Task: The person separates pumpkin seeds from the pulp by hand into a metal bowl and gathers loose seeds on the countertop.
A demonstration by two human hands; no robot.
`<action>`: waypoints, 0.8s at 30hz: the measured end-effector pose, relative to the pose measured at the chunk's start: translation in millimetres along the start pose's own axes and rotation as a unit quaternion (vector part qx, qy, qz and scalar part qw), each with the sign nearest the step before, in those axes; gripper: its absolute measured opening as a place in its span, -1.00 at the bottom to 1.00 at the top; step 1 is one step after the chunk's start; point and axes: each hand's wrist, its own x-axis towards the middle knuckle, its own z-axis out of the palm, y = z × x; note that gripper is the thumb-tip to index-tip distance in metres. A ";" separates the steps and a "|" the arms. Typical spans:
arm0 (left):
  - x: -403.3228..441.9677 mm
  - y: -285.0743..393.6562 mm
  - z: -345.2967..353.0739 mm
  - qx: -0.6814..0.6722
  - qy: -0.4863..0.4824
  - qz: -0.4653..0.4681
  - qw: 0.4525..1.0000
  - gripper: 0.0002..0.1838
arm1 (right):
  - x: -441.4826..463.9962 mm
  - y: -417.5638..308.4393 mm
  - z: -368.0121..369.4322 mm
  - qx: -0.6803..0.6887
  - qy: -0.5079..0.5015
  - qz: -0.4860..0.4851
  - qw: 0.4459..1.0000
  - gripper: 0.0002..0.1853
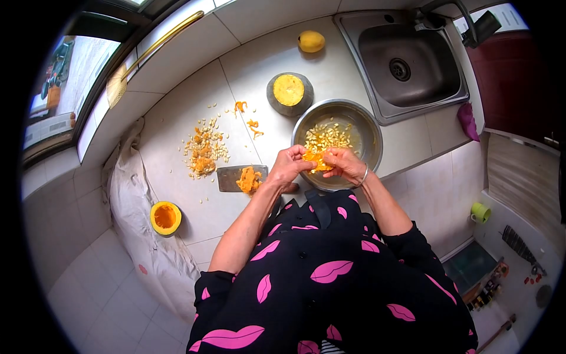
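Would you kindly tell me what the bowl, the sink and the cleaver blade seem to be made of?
Bowl: probably shiny stainless steel, judging by its grey gleam.
Sink: likely satin stainless steel; soft grey reflections.
Cleaver blade: dull metal, perhaps steel; flat grey face, little shine.

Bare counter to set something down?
Free: left of the yellow fruit, along the wall; between the metal bowl and purple item, beside the sink. Crowded: seed pile, cleaver with pulp, bowl under left hand and right hand.

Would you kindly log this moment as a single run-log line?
left hand: pinching pumpkin pulp | right hand: pinching same pulp | below: metal bowl holding pumpkin seeds | nearby: cleaver bearing more pulp
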 end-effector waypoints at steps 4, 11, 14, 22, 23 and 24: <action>0.7 -1.5 1.7 0.011 0.004 0.029 1.000 -0.76 | 1.5 3.9 2.3 -0.016 -0.008 -0.004 1.000 -0.70; 0.9 -4.6 -2.8 0.037 0.004 0.011 0.999 -0.77 | 0.3 0.2 1.7 -0.092 0.026 -0.016 0.995 -0.76; 1.6 -9.6 -4.5 0.011 -0.012 -0.004 1.000 -0.78 | 3.5 1.0 -2.5 -0.144 0.051 -0.030 0.988 -0.75; -1.4 -9.2 -3.7 0.029 -0.021 -0.025 0.999 -0.79 | 5.9 -4.6 1.7 -0.181 -0.019 -0.043 0.982 -0.78; -2.0 -9.1 -3.8 0.030 -0.020 -0.031 0.999 -0.79 | 6.7 -2.8 -0.9 -0.174 -0.027 -0.041 0.984 -0.79; -2.2 -9.5 -3.9 0.029 -0.021 -0.030 0.999 -0.79 | 8.1 -0.8 -3.7 -0.184 -0.028 -0.052 0.981 -0.79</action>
